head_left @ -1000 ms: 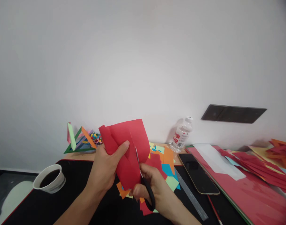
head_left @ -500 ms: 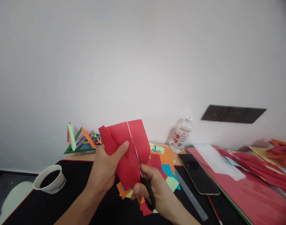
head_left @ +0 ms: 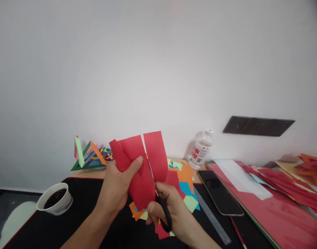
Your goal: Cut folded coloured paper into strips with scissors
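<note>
Folded red paper (head_left: pixel 134 148) is pinched in my left hand (head_left: pixel 119 185), thumb lying across its front. My right hand (head_left: pixel 171 207) is closed around black-handled scissors (head_left: pixel 165 214), their blades in a long slit running up the paper. A strip of the red paper (head_left: pixel 155 152) stands apart on the right side of the slit, with a narrow gap at the top. Its lower end is at my right fingers; whether it is still joined there is hidden. Below both hands lie coloured paper scraps (head_left: pixel 190 203).
A white cup of dark liquid (head_left: pixel 56 200) stands at left. Behind it is a tray of coloured paper pieces (head_left: pixel 92 157). Rightward are a water bottle (head_left: pixel 201 150), a ruler (head_left: pixel 213 218), a phone (head_left: pixel 220 192), a red pencil-like stick (head_left: pixel 237 230) and stacked paper (head_left: pixel 283 214).
The gap at the top of the slit has widened, and the right-hand strip has shifted a little to the right. My left hand has stayed in place; the right has barely moved.
</note>
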The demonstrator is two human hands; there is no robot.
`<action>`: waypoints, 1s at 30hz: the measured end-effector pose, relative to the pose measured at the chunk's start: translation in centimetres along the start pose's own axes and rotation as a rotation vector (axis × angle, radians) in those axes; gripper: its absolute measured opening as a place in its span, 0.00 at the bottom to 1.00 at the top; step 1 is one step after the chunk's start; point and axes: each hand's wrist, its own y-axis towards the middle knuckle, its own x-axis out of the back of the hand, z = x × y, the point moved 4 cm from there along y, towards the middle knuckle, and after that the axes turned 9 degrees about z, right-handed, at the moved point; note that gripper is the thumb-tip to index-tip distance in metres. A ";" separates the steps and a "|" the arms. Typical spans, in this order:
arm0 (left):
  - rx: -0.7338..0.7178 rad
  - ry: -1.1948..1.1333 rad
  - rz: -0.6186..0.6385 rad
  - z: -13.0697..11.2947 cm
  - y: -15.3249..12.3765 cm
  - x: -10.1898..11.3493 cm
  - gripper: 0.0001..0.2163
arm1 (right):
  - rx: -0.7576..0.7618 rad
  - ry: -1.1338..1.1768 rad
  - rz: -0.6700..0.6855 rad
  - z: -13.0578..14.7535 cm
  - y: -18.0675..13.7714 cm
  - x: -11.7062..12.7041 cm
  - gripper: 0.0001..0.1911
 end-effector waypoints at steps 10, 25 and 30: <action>-0.012 -0.034 0.020 0.0 0.0 -0.2 0.10 | -0.005 -0.045 -0.032 -0.2 0.0 0.1 0.26; 0.148 0.106 0.405 5.8 2.0 -1.4 0.19 | 0.022 -0.209 -0.302 -0.6 -1.1 4.6 0.21; 0.139 0.140 0.404 7.9 -0.7 0.7 0.23 | -0.032 -0.191 -0.397 -4.0 -3.1 5.3 0.21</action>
